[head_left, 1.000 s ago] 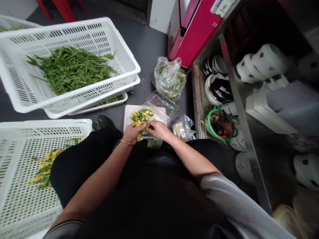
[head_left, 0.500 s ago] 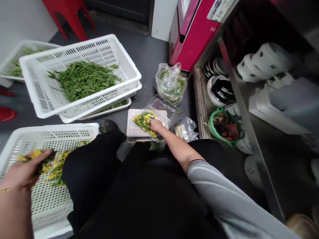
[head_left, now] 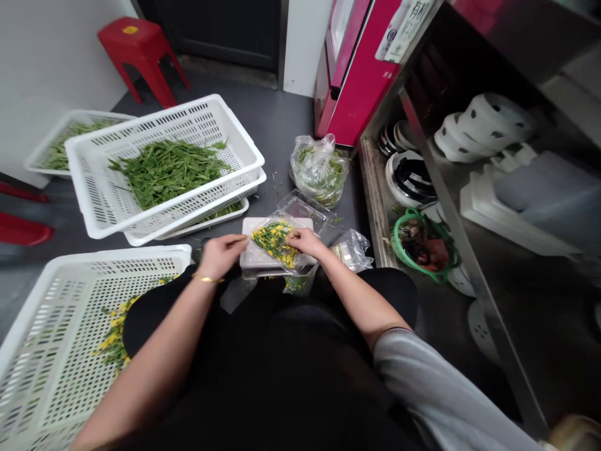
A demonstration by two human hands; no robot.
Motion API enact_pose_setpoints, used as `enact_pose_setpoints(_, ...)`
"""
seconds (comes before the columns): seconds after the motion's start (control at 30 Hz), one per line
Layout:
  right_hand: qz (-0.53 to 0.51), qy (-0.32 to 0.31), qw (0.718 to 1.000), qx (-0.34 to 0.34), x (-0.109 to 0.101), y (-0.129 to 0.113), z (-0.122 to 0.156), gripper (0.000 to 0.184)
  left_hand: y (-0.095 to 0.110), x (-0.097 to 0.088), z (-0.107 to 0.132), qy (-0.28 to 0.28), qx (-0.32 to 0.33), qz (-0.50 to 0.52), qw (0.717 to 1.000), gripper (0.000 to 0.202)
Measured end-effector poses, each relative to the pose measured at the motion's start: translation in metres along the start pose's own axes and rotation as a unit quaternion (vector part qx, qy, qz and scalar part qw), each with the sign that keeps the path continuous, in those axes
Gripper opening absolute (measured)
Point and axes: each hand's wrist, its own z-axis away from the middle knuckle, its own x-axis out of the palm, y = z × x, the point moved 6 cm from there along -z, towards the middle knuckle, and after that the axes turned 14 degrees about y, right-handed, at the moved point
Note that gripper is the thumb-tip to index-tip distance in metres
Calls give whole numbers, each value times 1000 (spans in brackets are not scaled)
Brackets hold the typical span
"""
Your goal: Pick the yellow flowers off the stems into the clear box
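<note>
A clear plastic box with its lid open lies on a small white scale on the floor, filled with yellow flowers on green stems. My right hand rests on the right side of the flower pile, its fingers curled and pinching at the stems. My left hand, a gold bracelet on the wrist, hovers at the scale's left edge, fingers extended toward the flowers and holding nothing that I can see. My black-trousered legs lie beneath both arms.
A white crate with leftover yellow flowers sits at lower left. Stacked white crates of green leaves stand beyond it. A plastic bag of greens, a smaller clear bag, a red stool, a pink machine and a steel shelf surround me.
My left hand went out to the lower-left crate with a bunch of flowers, left them there and returned empty to the scale. My right hand stayed on the boxed flowers.
</note>
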Motion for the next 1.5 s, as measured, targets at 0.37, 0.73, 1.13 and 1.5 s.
enact_pose_setpoints(0.37,-78,15,996,-26,1,-9,-4,26,-54,99,-13,-120,-61,-58,989,17)
enact_pose_setpoints(0.73,-205,-88,960,171,17,-8,-7,23,-14,112,-8,-192,172,-111,960,14)
enact_pose_setpoints(1.13,-26,76,996,25,-20,-8,7,23,-34,114,-10,-167,64,-11,984,36)
enact_pose_setpoints(1.5,-72,-93,983,139,-2,3,6,32,-15,116,5,-190,152,-18,970,62)
